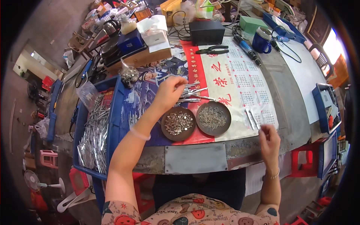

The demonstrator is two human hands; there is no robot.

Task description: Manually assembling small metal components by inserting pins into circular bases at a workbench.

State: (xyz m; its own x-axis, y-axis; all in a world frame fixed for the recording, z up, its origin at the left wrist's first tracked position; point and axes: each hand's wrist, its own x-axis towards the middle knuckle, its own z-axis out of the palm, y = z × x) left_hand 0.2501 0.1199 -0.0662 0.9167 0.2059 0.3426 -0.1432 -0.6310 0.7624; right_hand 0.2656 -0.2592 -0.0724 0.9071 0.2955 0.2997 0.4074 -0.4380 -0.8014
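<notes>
Over the blue part of the mat, my left hand (pixel 171 91) has its fingers curled together at the edge of a pile of slim silver metal pieces (pixel 193 93). Whether one is pinched in the fingertips is hidden. Just below sit two round brown dishes: the left dish (pixel 164 130) holds small shiny discs (pixel 179 123), and the right dish (pixel 227 129) holds tiny metal parts (pixel 212 118). At the mat's right edge, my right hand (pixel 270 142) has bent, closed fingers beside two slim silver pieces (pixel 252 119). What the fingertips grip, if anything, cannot be made out.
A blue bin (pixel 113 131) full of long silver pieces stands at the left. Behind the mat are black-handled pliers (pixel 212 49), a black box (pixel 207 33), a blue power screwdriver (pixel 245 48) and a blue mug (pixel 261 41). Another blue tray (pixel 321 108) is at the right.
</notes>
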